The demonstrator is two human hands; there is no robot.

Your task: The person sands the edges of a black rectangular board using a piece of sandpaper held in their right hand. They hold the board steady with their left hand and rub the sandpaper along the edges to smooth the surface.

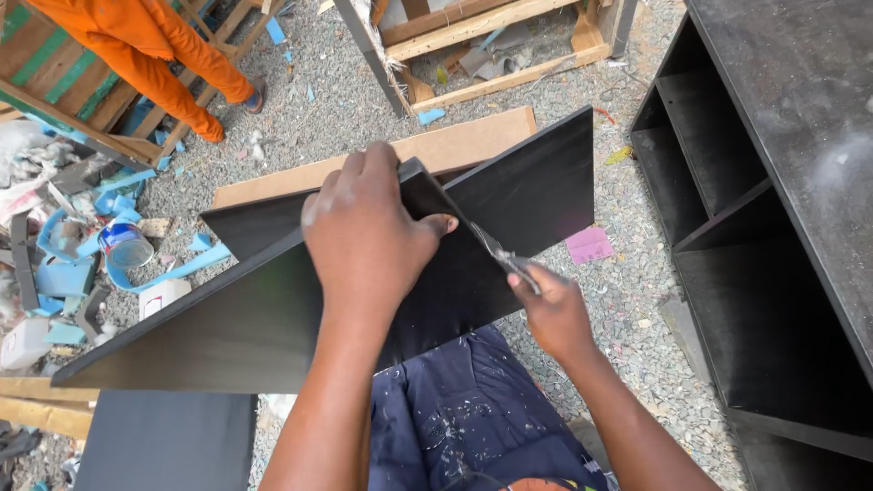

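The left hand [364, 238] grips the top edge of a black board [273, 309] tilted over the person's lap. The right hand [553, 314] pinches a small blade [500, 256] against the board's edge, above the gravel [627, 273].

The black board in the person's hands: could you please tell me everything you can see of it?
The black board is a flat, matt panel, seemingly laminated wood, with straight thin edges. It lies tilted across the person's lap above the gravel. The left hand grips over its upper edge; the right hand holds a thin metal tool against that edge. A second dark panel stands behind it.
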